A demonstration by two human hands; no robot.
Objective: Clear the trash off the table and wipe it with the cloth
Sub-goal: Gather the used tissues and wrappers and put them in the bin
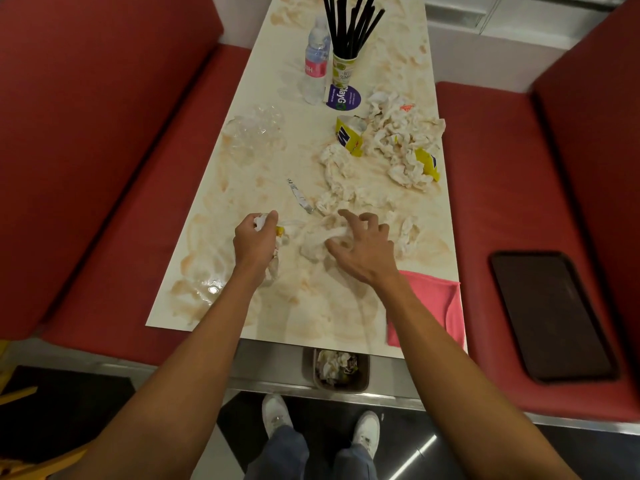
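Observation:
The stained white table (311,306) carries scattered trash. My left hand (255,239) grips a wad of crumpled napkin with a bit of yellow wrapper. My right hand (363,247) lies on a crumpled white napkin (313,245), fingers bent and spread over it. More crumpled napkins (398,147) and yellow wrappers (349,135) are heaped at the right middle. A thin foil wrapper (299,196) lies just beyond my hands. The pink cloth (436,303) sits at the near right corner, partly under my right forearm.
A water bottle (315,64), a cup of black straws (344,60) and a purple lid (343,97) stand at the far end. Crushed clear plastic (256,133) lies at the left. A bin (341,372) with trash sits below the near edge. Red benches flank the table; a dark tray (550,317) lies on the right one.

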